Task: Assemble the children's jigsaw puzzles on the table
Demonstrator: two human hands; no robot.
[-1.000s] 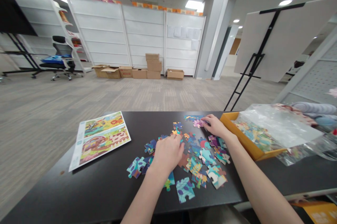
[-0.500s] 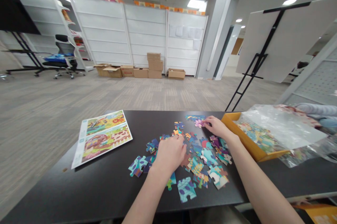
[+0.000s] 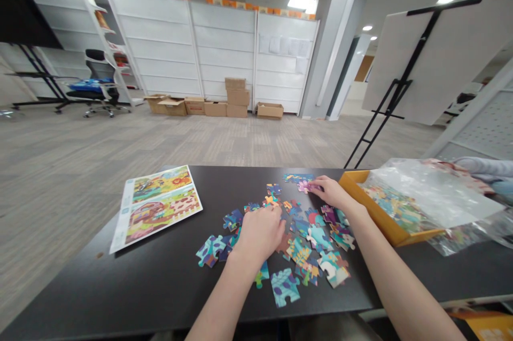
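Note:
Several colourful jigsaw pieces (image 3: 308, 245) lie scattered over the middle of a black table (image 3: 152, 287). My left hand (image 3: 259, 231) rests palm down on the pieces in the middle of the heap, its fingers bent and its fingertips on a piece at the heap's far side. My right hand (image 3: 331, 192) reaches to the far right of the heap and pinches a pink and purple piece (image 3: 303, 186) lying on the table.
A printed picture sheet (image 3: 158, 206) lies at the table's left. An orange box tray (image 3: 374, 212) holding a puzzle picture and a clear plastic bag (image 3: 433, 191) sits at the right. Beyond the table stand an easel board (image 3: 425, 52), cardboard boxes (image 3: 236, 98) and an office chair (image 3: 94, 87).
Both hands stay almost where they were; the left hand's fingers creep slightly forward on the pieces. The view has shifted a little.

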